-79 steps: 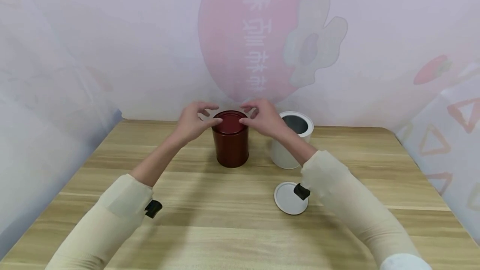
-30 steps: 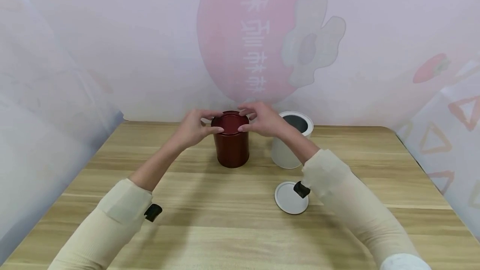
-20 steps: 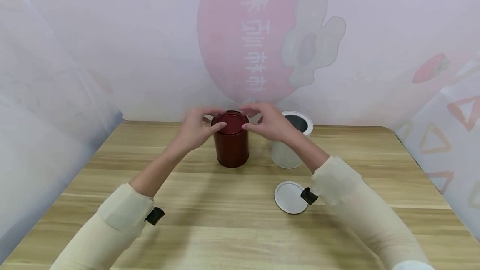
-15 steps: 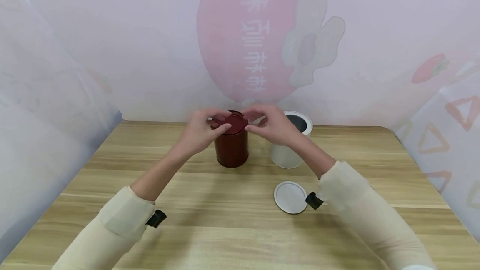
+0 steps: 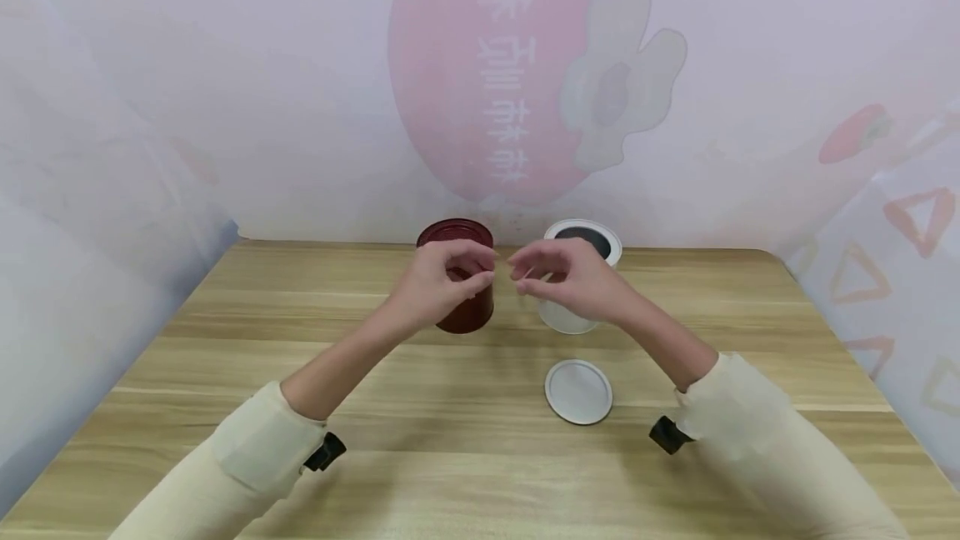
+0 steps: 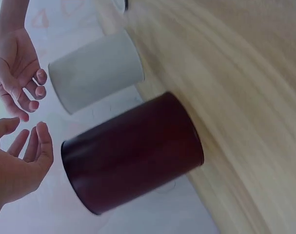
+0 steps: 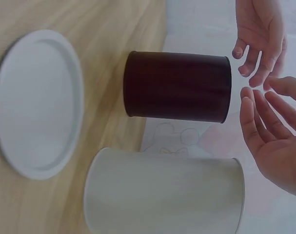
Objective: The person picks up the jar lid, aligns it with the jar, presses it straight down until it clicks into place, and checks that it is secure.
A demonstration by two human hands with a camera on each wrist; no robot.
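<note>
A dark red tin [image 5: 456,234] with its red lid on stands upright at the back of the wooden table [image 5: 225,390]. My left hand [image 5: 453,277] hovers in front of it, fingers loosely curled, holding nothing. My right hand [image 5: 558,277] hovers beside it to the right, also relaxed and holding nothing. The fingertips of the two hands almost meet in the air. The left wrist view shows the red tin [image 6: 133,151] apart from both hands. In the right wrist view the red tin [image 7: 177,87] stands clear of my right hand [image 7: 272,136].
An open white tin [image 5: 583,238] stands to the right of the red one, partly behind my right hand. Its flat white lid [image 5: 578,391] lies on the table nearer to me. A printed backdrop closes off the back and sides.
Both hands have let go of the red tin's lid and drawn back toward me, lower and in front of the tin. The tin stays in place.
</note>
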